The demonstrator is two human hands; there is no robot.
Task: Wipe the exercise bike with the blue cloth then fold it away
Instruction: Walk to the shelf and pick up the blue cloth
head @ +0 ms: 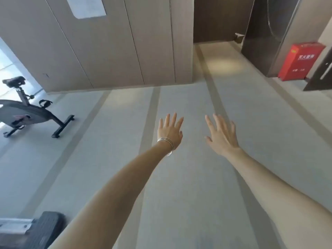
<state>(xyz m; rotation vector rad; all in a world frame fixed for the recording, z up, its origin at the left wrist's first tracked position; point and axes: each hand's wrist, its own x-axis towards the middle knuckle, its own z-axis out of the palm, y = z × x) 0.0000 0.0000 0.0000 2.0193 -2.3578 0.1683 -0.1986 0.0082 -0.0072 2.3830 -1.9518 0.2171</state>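
Observation:
A dark grey exercise bike (27,112) stands on the floor at the far left, partly cut off by the frame edge, its black saddle up and its rear foot bar pointing right. Both my arms stretch forward over the grey carpet in the middle of the view. My left hand (169,129) wears thin silver bangles at the wrist; its fingers are spread and it holds nothing. My right hand (221,135) is beside it, also flat with fingers apart and empty. Both hands are well to the right of the bike. No blue cloth is in view.
A red fire-equipment box (296,61) sits on the floor at the right by a dark door frame. Beige wall panels (111,47) rise behind the bike. A corridor (221,63) runs ahead. A dark padded object with a metal part (36,229) lies at bottom left.

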